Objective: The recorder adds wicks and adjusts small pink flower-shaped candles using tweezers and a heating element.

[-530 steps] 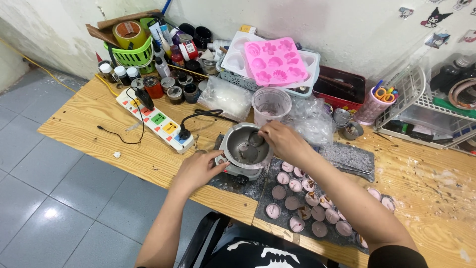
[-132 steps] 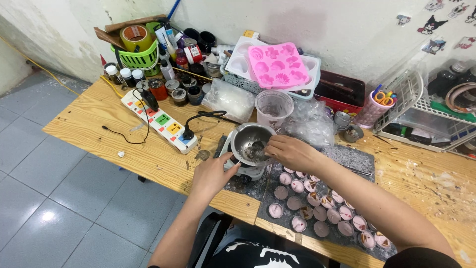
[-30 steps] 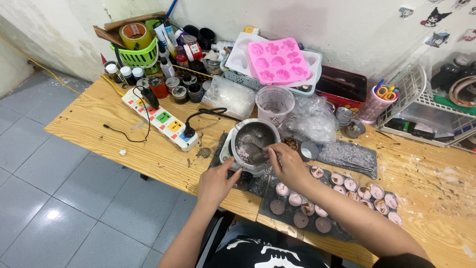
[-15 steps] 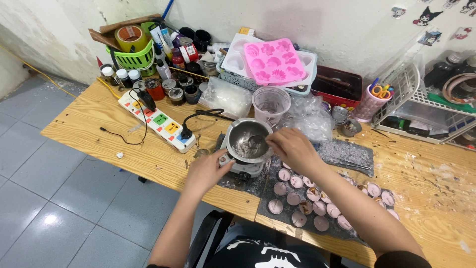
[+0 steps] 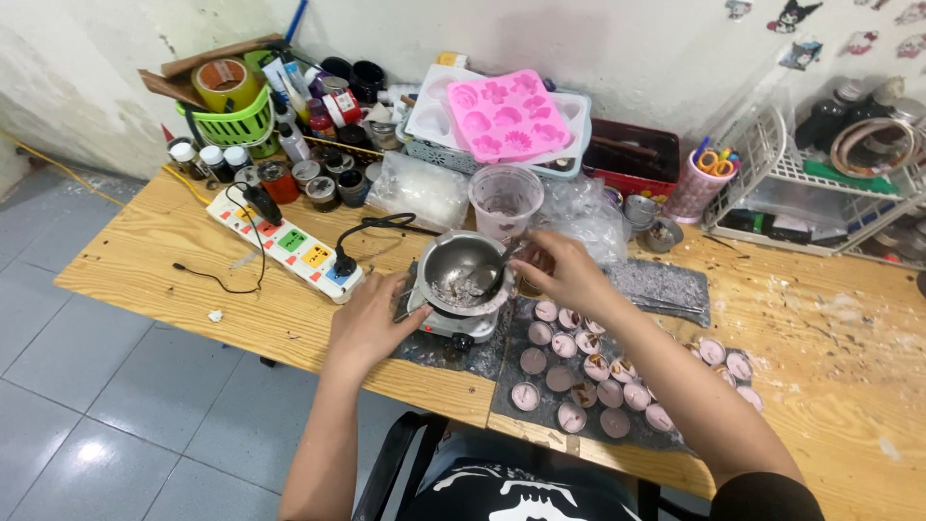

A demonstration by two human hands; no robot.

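Clearly, the work is sitting somewhere in its middle stretch, judging by what is lying on the wooden surface (image 5: 145,260).

Starting at the nine o'clock side, the white power strip (image 5: 289,246) is feeding a black cable toward the small white hot plate (image 5: 453,323). The left hand (image 5: 371,323) is resting palm-down just at eight o'clock of that hot plate, its grip loosely spread and touching the plate's edge or the pan's handle; which of the two cannot be told, and it is not closing on anything that shows.

At the centre, the metal pan (image 5: 463,272) is sitting on the hot plate, holding only a small heap of pale, partly solid wax flakes, so melting appears to be just getting under way for this batch. The right hand (image 5: 569,275) is reaching in from three o'clock, its grip pinching a metal spoon (image 5: 492,280) whose bowl is lying inside the pan.

Toward four o'clock, the dark mat (image 5: 511,338) is carrying many small round cups (image 5: 579,371); most are looking filled with pinkish or brownish wax, so much of the pouring seems done. At twelve o'clock, the cloudy plastic cup (image 5: 504,198) and the pink silicone mould (image 5: 506,116) are standing apart, the mould looking unfilled.
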